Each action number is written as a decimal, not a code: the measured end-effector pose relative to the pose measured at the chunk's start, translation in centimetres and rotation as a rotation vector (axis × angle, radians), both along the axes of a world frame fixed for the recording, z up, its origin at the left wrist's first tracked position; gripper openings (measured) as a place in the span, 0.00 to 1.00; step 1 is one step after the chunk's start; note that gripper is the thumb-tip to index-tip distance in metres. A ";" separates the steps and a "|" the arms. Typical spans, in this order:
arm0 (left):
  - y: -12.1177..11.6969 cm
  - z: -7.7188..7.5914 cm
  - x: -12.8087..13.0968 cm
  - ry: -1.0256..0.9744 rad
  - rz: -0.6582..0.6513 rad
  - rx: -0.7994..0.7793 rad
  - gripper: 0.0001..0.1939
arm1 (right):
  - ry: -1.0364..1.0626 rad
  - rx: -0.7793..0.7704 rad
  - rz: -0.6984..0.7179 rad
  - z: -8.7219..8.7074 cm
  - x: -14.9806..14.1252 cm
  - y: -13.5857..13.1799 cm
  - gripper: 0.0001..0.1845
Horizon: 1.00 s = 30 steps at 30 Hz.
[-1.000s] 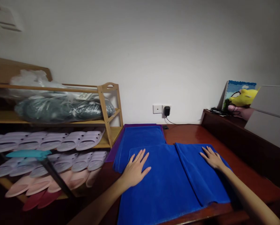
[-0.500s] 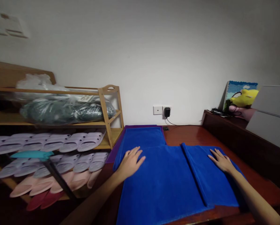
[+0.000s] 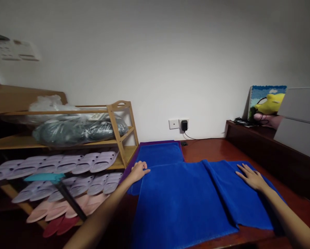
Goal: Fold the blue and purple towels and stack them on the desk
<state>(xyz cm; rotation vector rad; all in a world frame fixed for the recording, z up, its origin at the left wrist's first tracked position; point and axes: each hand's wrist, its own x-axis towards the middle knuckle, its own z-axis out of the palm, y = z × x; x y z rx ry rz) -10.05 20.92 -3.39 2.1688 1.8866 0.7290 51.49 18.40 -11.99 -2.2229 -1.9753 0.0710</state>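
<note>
A blue towel (image 3: 181, 197) lies spread over the front of the reddish-brown table, with a raised fold running down its right part. At its far left corner is my left hand (image 3: 138, 172), fingers curled and closed on the cloth there. My right hand (image 3: 252, 178) rests flat on the towel's right part, fingers spread. Behind, another blue cloth (image 3: 160, 152) lies flat over a purple cloth (image 3: 127, 173), whose edge shows at the left and back.
To the left stands a wooden rack (image 3: 121, 135) with several slippers (image 3: 103, 162) and a plastic-wrapped bundle (image 3: 79, 128). A black plug (image 3: 184, 125) sits in the wall socket. At right, a raised ledge (image 3: 248, 141) carries a yellow plush toy (image 3: 270, 103) and grey boxes (image 3: 300, 121).
My left hand has moved left to the towel's corner, and its fingers have gone from spread to closed. The fold at right has loosened slightly; my right hand stays flat.
</note>
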 end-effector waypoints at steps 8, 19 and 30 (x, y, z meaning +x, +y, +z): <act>-1.0 -0.4 0.7 -0.488 0.034 0.063 0.16 | -0.003 -0.012 -0.002 0.2 0.4 0.3 0.41; -1.6 0.2 -1.6 -0.422 0.008 0.143 0.17 | -0.029 -0.022 -0.055 0.2 0.7 0.9 0.43; -0.7 2.3 -4.2 -0.267 -0.024 0.126 0.14 | -0.031 -0.034 0.005 0.9 -0.6 -0.3 0.43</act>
